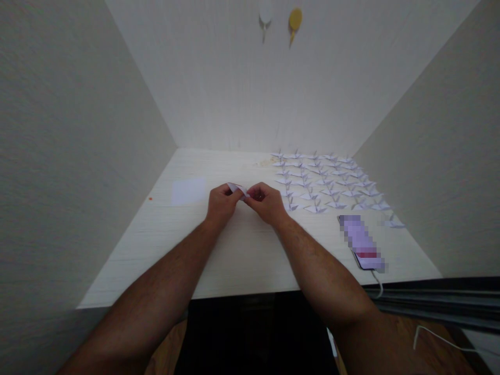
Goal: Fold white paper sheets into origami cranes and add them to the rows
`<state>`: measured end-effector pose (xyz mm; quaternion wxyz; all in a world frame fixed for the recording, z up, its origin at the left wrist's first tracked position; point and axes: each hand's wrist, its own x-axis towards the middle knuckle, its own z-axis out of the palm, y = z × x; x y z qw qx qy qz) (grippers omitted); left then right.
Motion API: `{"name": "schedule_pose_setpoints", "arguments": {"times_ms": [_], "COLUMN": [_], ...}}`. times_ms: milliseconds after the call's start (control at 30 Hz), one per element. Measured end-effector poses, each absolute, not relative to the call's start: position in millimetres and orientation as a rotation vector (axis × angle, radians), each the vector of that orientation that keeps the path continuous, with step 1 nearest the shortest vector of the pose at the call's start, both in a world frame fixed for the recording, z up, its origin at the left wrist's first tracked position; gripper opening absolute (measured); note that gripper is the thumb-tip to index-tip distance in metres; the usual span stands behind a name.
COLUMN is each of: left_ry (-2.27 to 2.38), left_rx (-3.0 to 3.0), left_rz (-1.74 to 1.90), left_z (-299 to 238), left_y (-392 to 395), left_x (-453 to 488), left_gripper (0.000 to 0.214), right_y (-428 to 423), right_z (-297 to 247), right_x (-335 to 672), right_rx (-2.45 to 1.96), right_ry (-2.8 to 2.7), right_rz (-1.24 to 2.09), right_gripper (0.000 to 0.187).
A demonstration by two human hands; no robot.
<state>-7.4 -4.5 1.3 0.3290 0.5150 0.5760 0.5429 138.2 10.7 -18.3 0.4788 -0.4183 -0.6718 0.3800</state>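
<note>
A small folded piece of white paper (238,189) is held up between both hands, above the middle of the white table. My left hand (222,202) grips its left side, fingers closed. At the right end, my right hand (266,202) pinches the paper between thumb and fingers. Parts of the paper are hidden behind the fingers. To the right of my right hand, several white paper cranes (308,182) stand in rows. Left of my left hand lies a flat sheet of white paper (188,191).
A phone (361,242) with a blurred screen lies at the table's right, a white cable (377,284) running off the front edge. One crane (394,223) sits apart near the right wall. A tiny orange bit (150,198) lies far left. Walls enclose three sides; two hooks (295,20) hang at the back.
</note>
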Motion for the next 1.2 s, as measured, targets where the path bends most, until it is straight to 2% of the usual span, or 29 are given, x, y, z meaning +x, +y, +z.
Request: {"name": "schedule_pose_setpoints", "arguments": {"times_ms": [233, 633, 833, 967, 1200], "left_ry": [1.369, 1.162, 1.163, 1.099, 1.113], "left_rx": [1.327, 0.958, 1.079, 1.088, 1.018], "left_rz": [1.467, 1.449, 1.466, 1.473, 1.492], "left_z": [-8.8, -7.8, -8.8, -10.6, -10.1], "left_y": [2.9, 4.7, 2.8, 1.5, 1.6], "left_x": [-15.8, -14.9, -14.3, -13.1, -11.5], "left_gripper": [0.023, 0.022, 0.027, 0.029, 0.027], "right_y": [9.8, 11.6, 15.0, 16.6, 15.3], "right_z": [-13.7, -14.7, -17.2, -16.4, -14.1], "right_x": [139.6, 142.0, 139.7, 139.9, 142.2], "right_rx": [-1.05, -1.059, -1.036, -1.065, -1.088], "right_ry": [-1.644, -1.68, -1.552, -1.496, -1.544], "right_rz": [0.918, 0.912, 1.006, 1.101, 1.009], "right_gripper": [0.018, 0.015, 0.031, 0.026, 0.023]}}
